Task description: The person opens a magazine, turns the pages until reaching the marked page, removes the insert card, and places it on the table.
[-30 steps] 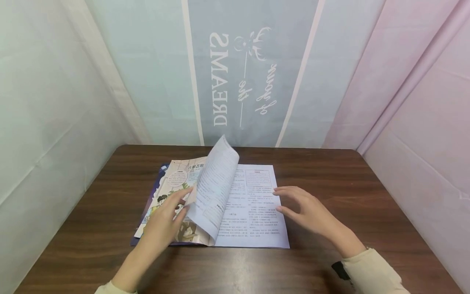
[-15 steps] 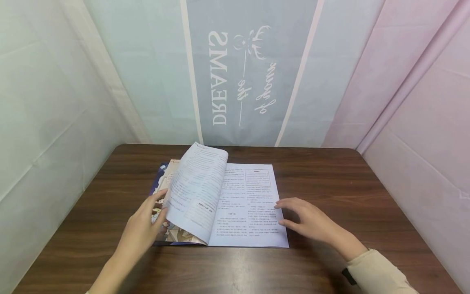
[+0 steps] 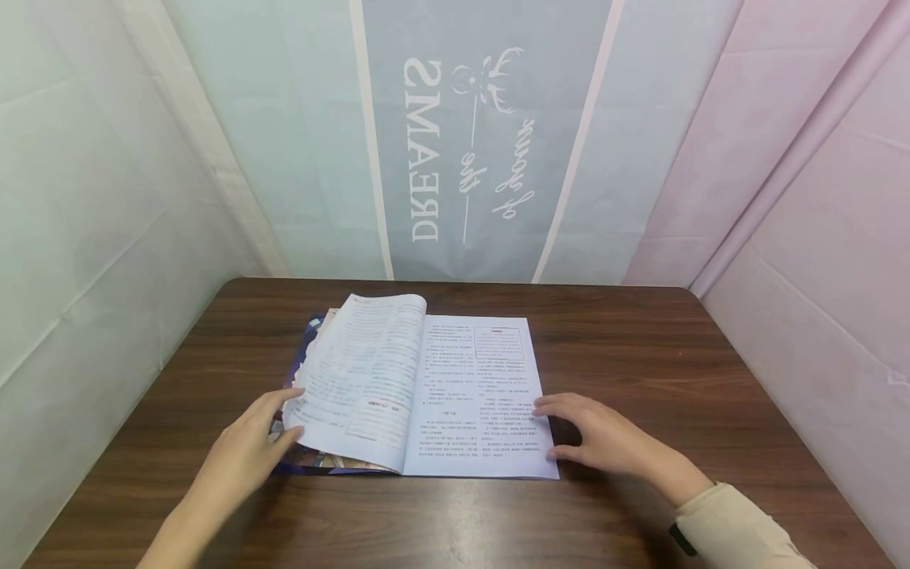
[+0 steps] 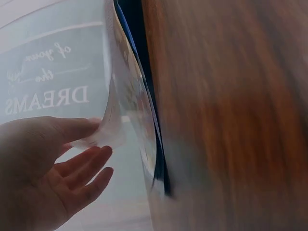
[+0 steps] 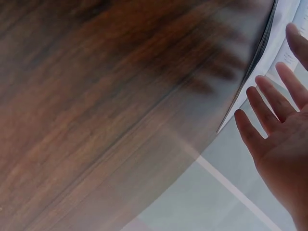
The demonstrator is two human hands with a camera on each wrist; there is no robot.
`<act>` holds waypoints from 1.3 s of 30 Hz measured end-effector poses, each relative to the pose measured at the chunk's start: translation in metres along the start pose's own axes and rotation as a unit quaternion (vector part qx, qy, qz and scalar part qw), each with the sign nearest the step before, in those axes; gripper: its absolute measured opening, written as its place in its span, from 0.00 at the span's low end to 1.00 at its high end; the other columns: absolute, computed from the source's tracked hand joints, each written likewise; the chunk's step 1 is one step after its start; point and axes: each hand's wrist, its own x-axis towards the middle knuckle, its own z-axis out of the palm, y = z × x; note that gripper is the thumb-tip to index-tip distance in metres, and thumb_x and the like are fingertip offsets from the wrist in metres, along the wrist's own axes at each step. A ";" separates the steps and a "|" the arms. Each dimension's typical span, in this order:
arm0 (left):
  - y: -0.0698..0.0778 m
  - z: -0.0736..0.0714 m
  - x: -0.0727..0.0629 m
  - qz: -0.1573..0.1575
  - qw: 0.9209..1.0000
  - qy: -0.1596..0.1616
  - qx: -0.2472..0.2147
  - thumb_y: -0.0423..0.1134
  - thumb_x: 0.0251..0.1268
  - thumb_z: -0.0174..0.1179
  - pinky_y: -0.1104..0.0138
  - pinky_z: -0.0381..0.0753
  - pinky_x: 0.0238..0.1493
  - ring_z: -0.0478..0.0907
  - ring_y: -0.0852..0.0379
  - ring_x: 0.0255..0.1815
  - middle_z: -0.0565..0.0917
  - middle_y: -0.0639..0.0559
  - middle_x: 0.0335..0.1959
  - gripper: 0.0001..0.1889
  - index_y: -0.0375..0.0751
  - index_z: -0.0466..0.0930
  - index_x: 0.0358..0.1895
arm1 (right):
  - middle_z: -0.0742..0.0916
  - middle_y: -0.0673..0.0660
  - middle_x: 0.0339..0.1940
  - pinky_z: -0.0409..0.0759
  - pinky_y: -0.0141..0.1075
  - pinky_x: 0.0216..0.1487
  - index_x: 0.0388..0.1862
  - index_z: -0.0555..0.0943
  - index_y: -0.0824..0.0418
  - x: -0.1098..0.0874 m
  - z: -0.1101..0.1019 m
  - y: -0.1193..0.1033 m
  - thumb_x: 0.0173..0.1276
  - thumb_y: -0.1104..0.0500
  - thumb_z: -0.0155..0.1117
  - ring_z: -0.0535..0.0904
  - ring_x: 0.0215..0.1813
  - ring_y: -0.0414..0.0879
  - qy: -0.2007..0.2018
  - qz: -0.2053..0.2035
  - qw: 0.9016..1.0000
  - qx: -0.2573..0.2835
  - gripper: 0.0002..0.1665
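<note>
An open magazine lies on the table, its right-hand page flat and covered in printed text. One page is turned over to the left, its far edge curving up above the pages beneath. My left hand pinches that page near its outer lower corner; the left wrist view shows the thumb on one side of the paper and fingers behind. Beside the magazine's right edge is my right hand, its fingers spread and relaxed in the right wrist view, fingertips right at the page edge. A dark blue cover shows at the left.
The dark wood-grain table extends on both sides of the magazine. Behind it hangs a pale cloth backdrop with mirrored lettering, and light cloth walls enclose the left and right sides.
My left hand has carried the raised page leftward and down, laying it over the illustrated page on the left. The right hand has slid slightly toward me along the right edge.
</note>
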 end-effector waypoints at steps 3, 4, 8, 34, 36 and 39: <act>-0.005 -0.001 -0.001 -0.008 1.000 -0.023 0.010 0.30 0.60 0.69 0.38 0.77 0.52 0.74 0.29 0.59 0.74 0.30 0.62 0.29 0.32 0.71 0.64 | 0.77 0.55 0.68 0.71 0.55 0.66 0.61 0.80 0.55 -0.001 0.000 -0.001 0.57 0.50 0.78 0.71 0.69 0.55 -0.014 0.010 1.000 0.004 0.33; -0.006 -0.001 -0.001 -0.011 0.999 -0.030 0.014 0.31 0.59 0.70 0.38 0.77 0.52 0.74 0.28 0.58 0.74 0.30 0.61 0.29 0.32 0.71 0.64 | 0.77 0.55 0.69 0.71 0.56 0.66 0.62 0.80 0.55 -0.002 0.000 -0.001 0.57 0.50 0.78 0.71 0.69 0.56 -0.018 0.013 1.000 0.005 0.34; -0.012 0.000 0.000 -0.015 0.998 -0.053 0.034 0.34 0.56 0.73 0.40 0.79 0.49 0.77 0.31 0.55 0.76 0.30 0.59 0.31 0.31 0.73 0.62 | 0.75 0.58 0.71 0.70 0.58 0.66 0.63 0.79 0.57 -0.003 0.001 -0.001 0.56 0.49 0.78 0.69 0.70 0.60 -0.021 0.007 1.000 0.001 0.36; -0.036 0.000 0.002 0.039 0.993 -0.095 0.060 0.38 0.49 0.77 0.37 0.75 0.53 0.73 0.29 0.59 0.78 0.33 0.59 0.27 0.37 0.80 0.55 | 0.76 0.60 0.69 0.71 0.57 0.65 0.60 0.81 0.59 0.003 -0.001 -0.002 0.58 0.49 0.77 0.71 0.69 0.60 -0.036 0.009 0.999 -0.006 0.32; -0.037 0.000 0.001 0.040 0.993 -0.097 0.055 0.37 0.50 0.76 0.36 0.75 0.52 0.73 0.29 0.59 0.78 0.33 0.59 0.26 0.38 0.80 0.55 | 0.76 0.60 0.69 0.71 0.57 0.66 0.59 0.82 0.58 0.005 -0.002 -0.003 0.58 0.48 0.77 0.71 0.69 0.59 -0.036 0.016 0.999 -0.001 0.31; -0.039 0.001 0.000 0.041 0.993 -0.098 0.054 0.37 0.50 0.76 0.36 0.75 0.52 0.73 0.29 0.59 0.78 0.33 0.59 0.26 0.38 0.80 0.55 | 0.78 0.58 0.68 0.71 0.57 0.66 0.58 0.82 0.57 0.007 -0.002 -0.003 0.58 0.49 0.77 0.72 0.68 0.58 -0.034 0.025 0.999 0.004 0.30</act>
